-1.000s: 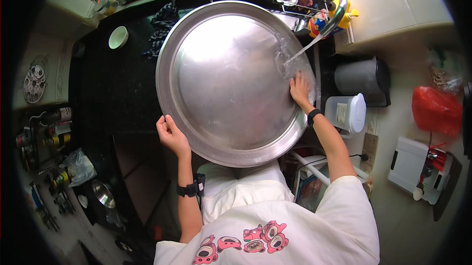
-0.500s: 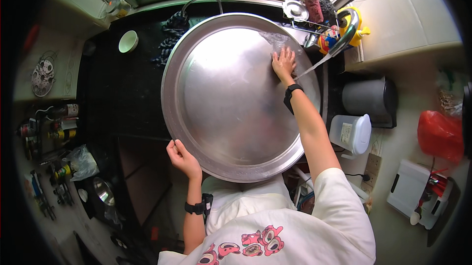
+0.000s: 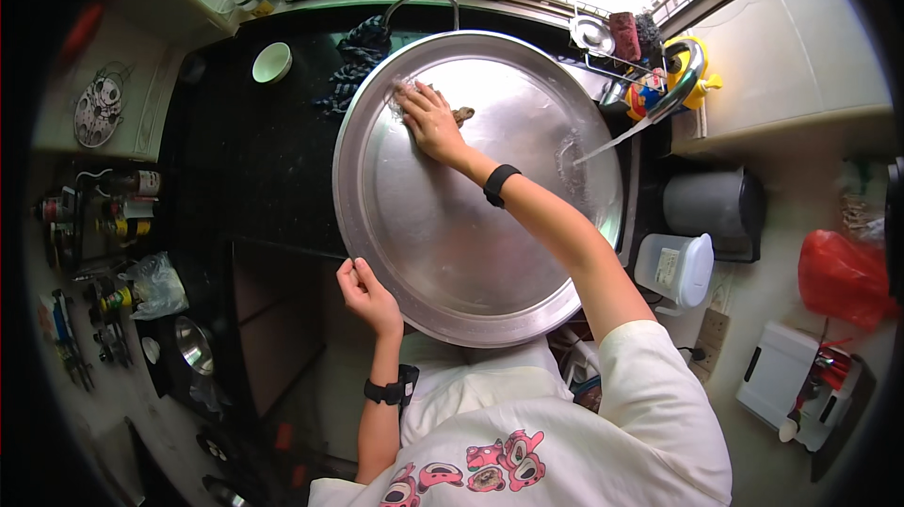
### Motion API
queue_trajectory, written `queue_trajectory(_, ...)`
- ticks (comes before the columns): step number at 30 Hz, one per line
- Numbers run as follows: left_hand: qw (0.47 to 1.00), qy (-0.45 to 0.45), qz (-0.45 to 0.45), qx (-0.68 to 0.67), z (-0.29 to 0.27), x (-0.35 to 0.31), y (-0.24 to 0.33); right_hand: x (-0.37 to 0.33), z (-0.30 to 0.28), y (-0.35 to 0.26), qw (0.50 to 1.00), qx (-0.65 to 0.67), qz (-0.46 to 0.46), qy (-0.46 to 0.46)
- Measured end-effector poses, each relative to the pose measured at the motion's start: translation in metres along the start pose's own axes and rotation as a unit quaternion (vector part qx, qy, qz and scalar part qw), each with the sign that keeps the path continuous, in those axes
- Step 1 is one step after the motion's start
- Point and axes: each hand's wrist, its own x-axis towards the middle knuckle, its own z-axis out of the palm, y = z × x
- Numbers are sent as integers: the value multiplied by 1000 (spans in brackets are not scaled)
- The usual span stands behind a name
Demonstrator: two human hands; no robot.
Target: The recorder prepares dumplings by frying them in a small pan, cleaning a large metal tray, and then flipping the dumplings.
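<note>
A large round metal pan (image 3: 490,253) with a wide rim lies tilted over the counter and sink, its shiny face wet. My right hand (image 3: 431,119) rests on its upper left part, fingers stretched out, with clear wet film or water around the fingertips. A small brown patch beside the hand may be a reflection; I cannot tell. Down at the lower left rim, my left hand (image 3: 370,298) has its fingers curled closed at the edge, gripping the pan. Water runs from the curved faucet (image 3: 686,83) onto the pan's right side.
A pale green bowl (image 3: 272,63) and a dark checked cloth (image 3: 363,50) sit on the black counter (image 3: 245,159). Beyond the faucet stands a yellow bottle (image 3: 702,74). At the right are a grey bin (image 3: 711,210) and a clear plastic container (image 3: 676,270).
My right hand has swept from the pan's upper right across to its upper left. The running water now splashes freely on the right side. My left hand stays at the rim.
</note>
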Motion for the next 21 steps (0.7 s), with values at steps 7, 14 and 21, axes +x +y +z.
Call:
queue_trajectory(7,1000,-1,2,-11,2,4,-3,-26,-39,12,999,-35,9,26)
queue_trajectory(14,1000,10,5,-17,5,6,-11,-35,-42,1,995,-81,-47,-29)
queue_trajectory(21,1000,13,11,-16,4,7,-14,-10,-42,-29,987,125,104,0)
